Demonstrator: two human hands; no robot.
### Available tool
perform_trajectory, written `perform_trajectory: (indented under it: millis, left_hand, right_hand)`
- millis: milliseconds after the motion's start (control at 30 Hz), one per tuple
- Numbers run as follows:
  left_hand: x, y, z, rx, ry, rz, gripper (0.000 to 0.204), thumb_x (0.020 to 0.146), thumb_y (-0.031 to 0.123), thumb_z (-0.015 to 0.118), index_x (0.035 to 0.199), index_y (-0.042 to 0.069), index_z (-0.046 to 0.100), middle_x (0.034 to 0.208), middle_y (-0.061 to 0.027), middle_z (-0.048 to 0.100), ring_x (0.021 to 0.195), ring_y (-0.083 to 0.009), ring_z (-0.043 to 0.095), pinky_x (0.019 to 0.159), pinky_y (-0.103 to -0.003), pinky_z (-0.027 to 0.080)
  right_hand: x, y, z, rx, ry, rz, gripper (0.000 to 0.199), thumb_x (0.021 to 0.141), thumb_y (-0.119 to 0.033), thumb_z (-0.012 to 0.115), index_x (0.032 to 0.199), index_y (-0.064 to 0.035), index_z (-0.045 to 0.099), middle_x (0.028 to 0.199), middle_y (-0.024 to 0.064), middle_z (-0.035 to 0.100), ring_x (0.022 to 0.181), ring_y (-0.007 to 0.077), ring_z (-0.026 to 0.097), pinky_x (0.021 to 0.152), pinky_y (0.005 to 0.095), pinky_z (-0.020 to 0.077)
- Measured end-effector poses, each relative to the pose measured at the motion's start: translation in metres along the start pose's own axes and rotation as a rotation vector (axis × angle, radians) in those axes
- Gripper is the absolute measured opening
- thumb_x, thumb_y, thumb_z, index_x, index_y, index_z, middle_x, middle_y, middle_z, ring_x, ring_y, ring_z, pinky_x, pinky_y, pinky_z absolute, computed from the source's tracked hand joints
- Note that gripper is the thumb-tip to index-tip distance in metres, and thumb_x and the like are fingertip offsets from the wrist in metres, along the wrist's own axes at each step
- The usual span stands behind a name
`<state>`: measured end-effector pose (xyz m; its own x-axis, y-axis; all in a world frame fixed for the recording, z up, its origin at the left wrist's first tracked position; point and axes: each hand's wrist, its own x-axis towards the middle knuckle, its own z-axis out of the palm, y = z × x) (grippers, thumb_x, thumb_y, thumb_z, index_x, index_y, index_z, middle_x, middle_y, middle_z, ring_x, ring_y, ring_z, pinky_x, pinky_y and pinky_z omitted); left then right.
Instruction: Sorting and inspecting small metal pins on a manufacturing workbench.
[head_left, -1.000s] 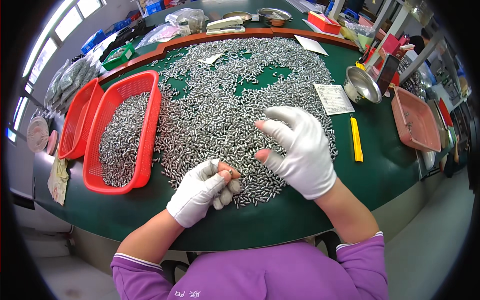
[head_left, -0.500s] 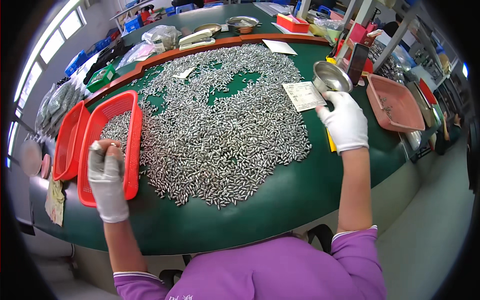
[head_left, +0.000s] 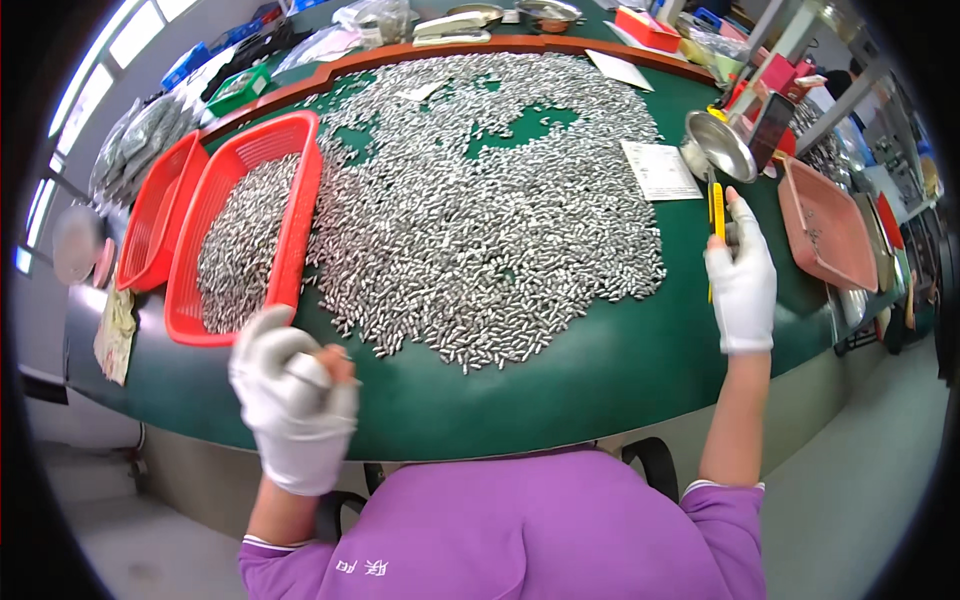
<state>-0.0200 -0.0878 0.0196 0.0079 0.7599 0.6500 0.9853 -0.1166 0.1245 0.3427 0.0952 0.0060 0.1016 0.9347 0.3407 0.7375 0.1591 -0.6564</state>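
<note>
My left hand, in a white fingerless-tip glove, is curled closed at the near end of the red basket. Motion blurs its fingers, so whatever they hold cannot be made out. Small silvery metal pins lie heaped in that basket. My right hand, gloved alike, is at the right of the table with thumb and index finger apart. Its thumb overlaps a slim yellow-handled tool, perhaps a utility knife, which seems to rest on the table. Beyond lie a printed paper slip and a metal bowl.
A wide spread of metal pins covers the middle of the green table. A second red basket stands at the left, and a pink tray at the right. A phone stands beside the bowl. Along the back runs a wooden ledge.
The view has shifted. My left hand has come out of the basket toward me. My right hand has drawn back from the paper slip to the yellow tool.
</note>
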Motion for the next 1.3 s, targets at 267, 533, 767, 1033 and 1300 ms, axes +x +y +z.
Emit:
perform_trajectory:
  millis: [267,533,767,1033,1300]
  left_hand:
    - [-0.034,0.021,0.017,-0.061,-0.202,-0.027,0.026,0.061,0.004,0.077,0.067,0.006,0.052,0.078,-0.0099,0.054,0.085,-0.0345,0.059,0.064,-0.046,0.044]
    - [-0.035,0.022,0.014,-0.102,-0.219,-0.069,0.023,0.062,0.003,0.076,0.074,0.006,0.057,0.081,-0.0098,0.058,0.089,-0.0357,0.060,0.068,-0.046,0.046]
    - [-0.037,0.021,0.017,-0.129,-0.211,-0.130,0.022,0.063,0.002,0.075,0.075,0.006,0.058,0.083,-0.0093,0.059,0.091,-0.0362,0.060,0.072,-0.046,0.046]
    - [-0.039,0.020,0.017,-0.146,-0.221,-0.167,0.022,0.061,0.002,0.077,0.072,0.006,0.059,0.082,-0.0085,0.059,0.093,-0.0352,0.060,0.074,-0.045,0.046]
    - [-0.037,0.018,0.019,-0.183,-0.211,-0.172,0.023,0.060,0.001,0.078,0.071,0.006,0.058,0.079,-0.0086,0.059,0.091,-0.0354,0.061,0.072,-0.045,0.047]
  right_hand:
    - [-0.117,-0.103,0.030,0.039,-0.718,-0.892,0.060,0.078,-0.013,0.061,0.138,-0.0135,0.053,0.073,0.0039,0.050,0.062,0.0209,0.054,0.052,0.0335,0.0462]
    - [-0.133,-0.115,0.054,-0.161,-0.756,-0.935,0.052,0.080,-0.014,0.063,0.132,-0.0174,0.059,0.076,0.0042,0.051,0.064,0.0204,0.054,0.052,0.0334,0.0477]
    - [-0.140,-0.121,0.065,-0.071,-0.750,-0.842,0.048,0.081,-0.014,0.063,0.129,-0.0180,0.061,0.076,0.0040,0.051,0.066,0.0199,0.056,0.053,0.0331,0.0492]
    - [-0.142,-0.128,0.070,-0.036,-0.817,-0.787,0.045,0.082,-0.015,0.063,0.127,-0.0171,0.062,0.077,0.0040,0.051,0.067,0.0205,0.058,0.053,0.0338,0.0496]
    - [-0.139,-0.128,0.070,-0.034,-0.849,-0.776,0.044,0.084,-0.017,0.063,0.129,-0.0161,0.060,0.079,0.0049,0.053,0.067,0.0219,0.059,0.054,0.0350,0.0501]
